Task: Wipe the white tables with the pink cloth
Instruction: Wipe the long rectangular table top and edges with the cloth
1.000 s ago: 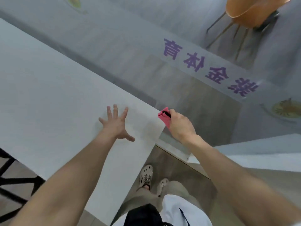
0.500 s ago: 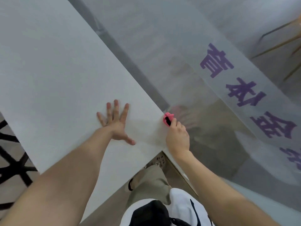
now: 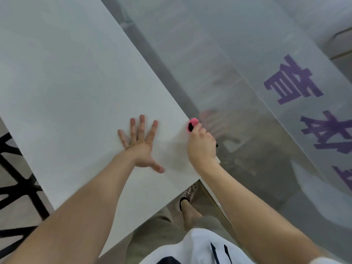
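At the right edge of the white table [image 3: 66,82], close to its near corner, we have both hands down. Our left hand [image 3: 142,147] lies flat on the tabletop, palm down, fingers spread wide and straight, thumb stretched out to the right. Just to its right, our right hand [image 3: 201,147] is curled into a fist round the pink cloth [image 3: 193,123]. Only a small bunched tip of the cloth pokes out at the far side of the fist, sitting right on the table's edge, with a dark patch showing in it. Beyond that edge runs a glass panel [image 3: 238,54] with purple characters [image 3: 293,82], and it carries a faint reflection of the fist. Below the near corner we spot a shoe [image 3: 187,195] on the floor. Off to the left, past the table, a black frame [image 3: 17,187] shows.
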{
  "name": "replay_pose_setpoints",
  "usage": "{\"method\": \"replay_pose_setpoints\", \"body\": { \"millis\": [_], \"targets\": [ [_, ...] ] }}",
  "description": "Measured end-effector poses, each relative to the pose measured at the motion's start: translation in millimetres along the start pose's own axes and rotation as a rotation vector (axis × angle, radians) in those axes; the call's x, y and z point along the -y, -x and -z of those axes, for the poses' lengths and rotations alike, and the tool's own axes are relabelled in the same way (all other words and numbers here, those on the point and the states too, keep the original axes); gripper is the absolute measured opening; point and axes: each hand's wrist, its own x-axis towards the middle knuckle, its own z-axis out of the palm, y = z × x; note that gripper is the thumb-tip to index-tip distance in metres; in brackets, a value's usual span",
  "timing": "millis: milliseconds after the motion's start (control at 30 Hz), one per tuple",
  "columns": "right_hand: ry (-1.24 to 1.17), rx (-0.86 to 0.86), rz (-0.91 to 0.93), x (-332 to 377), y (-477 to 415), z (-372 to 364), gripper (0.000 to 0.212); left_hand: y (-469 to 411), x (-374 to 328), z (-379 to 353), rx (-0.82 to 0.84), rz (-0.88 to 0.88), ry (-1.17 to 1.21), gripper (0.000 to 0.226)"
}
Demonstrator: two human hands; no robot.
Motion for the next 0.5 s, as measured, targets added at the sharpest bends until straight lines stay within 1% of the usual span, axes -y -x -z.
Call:
{"method": "replay_pose_setpoints", "body": {
  "millis": [67, 133, 200, 233, 267, 300, 333, 367, 400, 433, 500],
  "targets": [
    [0.007, -0.004, 0.044, 40, -36, 9, 0.04, 0, 1, 0, 0.003, -0.006, 0.006, 0.177],
    [-0.038, 0.048, 0.026, 46, -46, 9, 0.042, 1, 3, -1, -0.003, -0.011, 0.006, 0.176],
    [-0.078, 0.03, -0.002, 11, -13, 4, 0.049, 1, 2, 1, 0.006, -0.011, 0.01, 0.176],
    [-0.05, 0.007, -0.014, -12, 14, -3, 0.05, 2, 2, 1, 0.008, -0.009, 0.007, 0.176],
    [0.003, 0.03, -0.031, -32, 44, -6, 0.05, 2, 2, 1, 0.012, -0.009, -0.003, 0.176],
    [0.041, 0.032, -0.052, -45, 64, -13, 0.051, 2, 1, 1, 0.02, -0.007, -0.011, 0.176],
    [0.053, 0.052, -0.112, -47, 69, -15, 0.05, 2, 0, 2, 0.028, -0.005, -0.008, 0.176],
    [0.018, 0.059, -0.172, -37, 58, -16, 0.049, 2, -1, 3, 0.03, -0.002, -0.001, 0.176],
    [-0.031, 0.008, -0.19, -20, 37, -17, 0.047, 2, -1, 4, 0.028, -0.003, 0.003, 0.176],
    [-0.073, -0.075, -0.162, -1, 13, -17, 0.049, 2, -1, 4, 0.027, -0.009, 0.001, 0.177],
    [-0.189, -0.061, -0.077, 34, -29, -8, 0.057, 1, 1, 1, 0.022, -0.027, 0.005, 0.177]
  ]
}}
